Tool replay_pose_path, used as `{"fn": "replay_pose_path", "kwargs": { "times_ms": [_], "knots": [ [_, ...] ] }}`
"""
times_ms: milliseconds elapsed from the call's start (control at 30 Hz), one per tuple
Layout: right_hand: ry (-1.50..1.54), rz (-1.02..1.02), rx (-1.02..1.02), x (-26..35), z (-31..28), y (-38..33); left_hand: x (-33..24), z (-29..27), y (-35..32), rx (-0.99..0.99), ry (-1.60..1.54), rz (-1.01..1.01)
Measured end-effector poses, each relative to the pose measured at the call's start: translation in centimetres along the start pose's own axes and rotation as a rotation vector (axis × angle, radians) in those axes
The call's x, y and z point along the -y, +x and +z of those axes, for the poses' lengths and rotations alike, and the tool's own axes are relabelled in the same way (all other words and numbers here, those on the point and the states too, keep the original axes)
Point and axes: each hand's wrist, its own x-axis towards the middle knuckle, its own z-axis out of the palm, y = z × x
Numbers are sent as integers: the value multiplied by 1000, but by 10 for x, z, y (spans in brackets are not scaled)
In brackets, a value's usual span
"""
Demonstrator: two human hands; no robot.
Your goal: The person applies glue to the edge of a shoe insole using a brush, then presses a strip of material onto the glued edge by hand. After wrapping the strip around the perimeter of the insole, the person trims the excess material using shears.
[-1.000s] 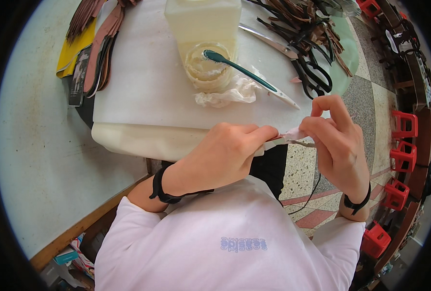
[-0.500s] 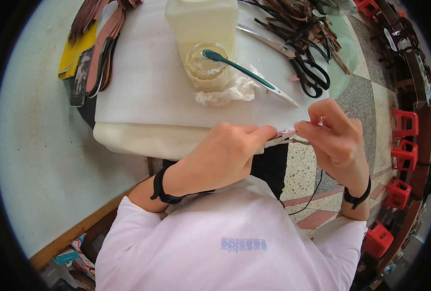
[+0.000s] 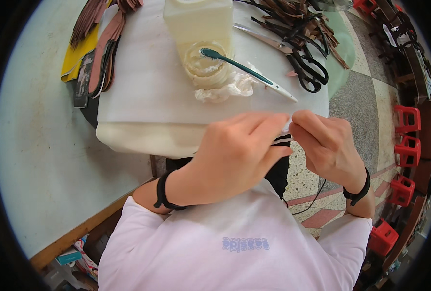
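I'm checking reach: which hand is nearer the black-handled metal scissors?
Right: the right hand is just below the scissors in view; the left hand is farther off, down and left.

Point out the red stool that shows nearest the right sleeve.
The lowest red stool in view, just right of the right sleeve; the other red stools appear farther up the picture.

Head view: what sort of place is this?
Probably a small craft workshop, perhaps for leather-like goods: a pile of brown and black strips, black-handled scissors, and a green-and-white brush lying over an open tub smeared with pale paste.
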Motion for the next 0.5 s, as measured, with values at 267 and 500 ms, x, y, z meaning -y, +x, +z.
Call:
{"fn": "replay_pose_path", "kwargs": {
  "times_ms": [267, 500],
  "knots": [
    [-28, 4, -153, 4, -3, 3, 16, 24, 1, -67, 74, 73],
    [-99, 76, -246, 8, -5, 2, 21, 28, -1, -86, 141, 131]
  ]
}}
